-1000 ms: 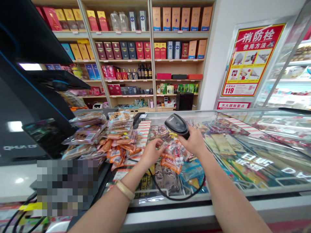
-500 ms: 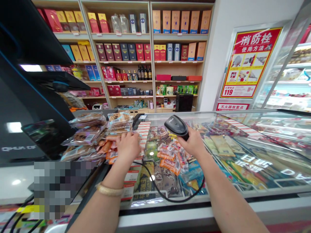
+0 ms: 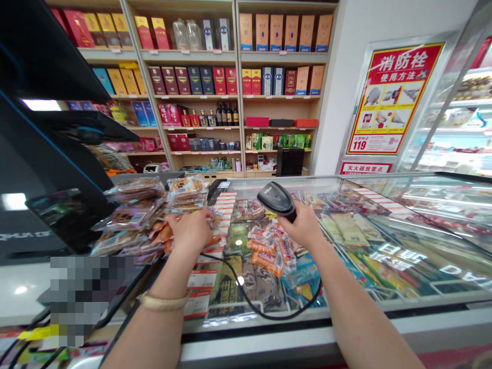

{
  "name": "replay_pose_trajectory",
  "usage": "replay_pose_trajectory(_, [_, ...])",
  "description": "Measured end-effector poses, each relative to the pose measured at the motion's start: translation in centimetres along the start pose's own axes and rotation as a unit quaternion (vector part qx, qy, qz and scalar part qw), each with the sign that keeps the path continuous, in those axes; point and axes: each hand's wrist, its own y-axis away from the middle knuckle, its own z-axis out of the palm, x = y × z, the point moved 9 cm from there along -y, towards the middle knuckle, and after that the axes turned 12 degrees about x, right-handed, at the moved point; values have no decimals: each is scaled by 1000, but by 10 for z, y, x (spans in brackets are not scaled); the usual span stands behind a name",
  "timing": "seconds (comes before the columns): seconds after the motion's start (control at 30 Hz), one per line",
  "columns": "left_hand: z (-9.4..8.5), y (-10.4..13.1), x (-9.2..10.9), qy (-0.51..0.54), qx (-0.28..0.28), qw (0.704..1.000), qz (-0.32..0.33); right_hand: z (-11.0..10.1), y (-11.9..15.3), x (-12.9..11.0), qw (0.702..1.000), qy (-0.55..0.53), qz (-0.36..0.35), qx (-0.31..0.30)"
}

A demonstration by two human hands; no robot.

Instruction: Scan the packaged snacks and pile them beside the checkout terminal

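Presently your right hand (image 3: pixel 303 224) is closed around the black scanner (image 3: pixel 275 199); below it, some orange packets (image 3: pixel 265 258) lie piled on the glass lid (image 3: pixel 246 188), seemingly the part already dealt with; your left hand (image 3: pixel 192 231) covers other packets (image 3: pixel 164 233) beside stacked bags (image 3: pixel 132 215), apparently remaining to handle; its grip cannot be told.

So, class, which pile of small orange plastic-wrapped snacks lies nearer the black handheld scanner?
The right pile, on the clear glass top near the black handheld scanner; the left pile lies farther off, partly covered by the left hand.
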Motion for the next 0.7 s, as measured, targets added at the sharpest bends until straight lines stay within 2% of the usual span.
replay_pose_trajectory(0.2, [-6, -6, 5, 131, 67, 989, -6, 1, 0, 0, 1000, 2, -1, -3])
replay_pose_trajectory(0.37, [-6, -8, -2, 256, 108, 960, -47, 2, 2, 0, 1000, -11, 2, -10])
replay_pose_trajectory(0.47, [-5, -7, -10, 375, 126, 911, -119, 3, 1, -3, 1000, -17, -5, -12])
replay_pose_trajectory(0.57, [3, -5, -12, 515, 111, 828, -191, 3, 1, -6, 999, -38, -16, -18])
replay_pose_trajectory(0.63, [9, -3, -7, 580, 89, 782, -211, 6, 1, -10, 997, -60, -28, -35])
replay_pose_trajectory(0.7, [12, -2, 1, 615, 71, 759, -203, 9, 3, -15, 994, -86, -37, -57])
